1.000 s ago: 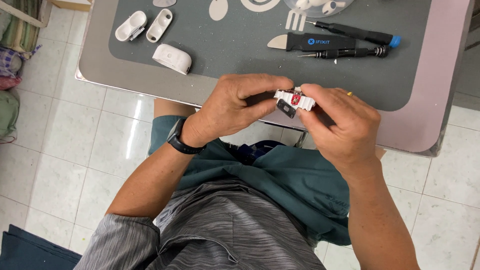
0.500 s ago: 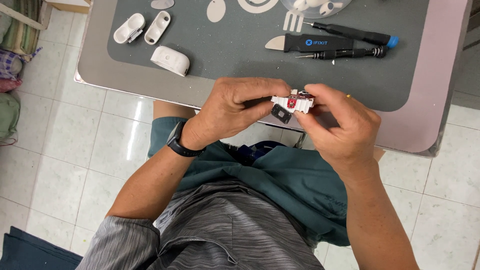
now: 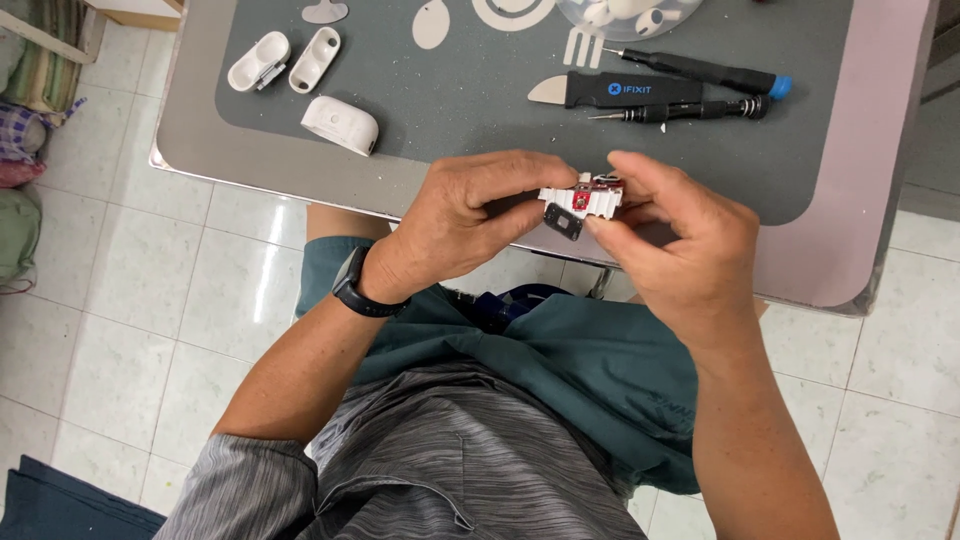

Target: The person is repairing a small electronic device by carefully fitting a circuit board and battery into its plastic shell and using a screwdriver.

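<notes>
Pinching from both sides, the two hands held a small white plastic part (image 3: pixel 582 198) in the air just above the near edge of the table (image 3: pixel 860 200). The left hand (image 3: pixel 470 215) gripped its left end between thumb and curled fingers, while the right hand (image 3: pixel 680 240) closed its fingertips on the right end. A red patch showed on the top of the part, and a small dark square piece (image 3: pixel 563 221) hung tilted just below it, between the two thumbs; whether it was attached could not be told. A dark watch (image 3: pixel 358 290) sat on the left wrist. On the grey mat (image 3: pixel 460 100) covering the table, well apart from the hands, lay a white case shell (image 3: pixel 340 124) and, beyond it, two smaller white shell halves (image 3: pixel 285 62) side by side. Farther right lay a black pry tool (image 3: pixel 615 90) with a pale blade, a thin black screwdriver (image 3: pixel 685 111) just beside it, and another screwdriver with a blue cap (image 3: pixel 705 72). A clear round dish (image 3: pixel 628 12) of white pieces stood at the far edge.
</notes>
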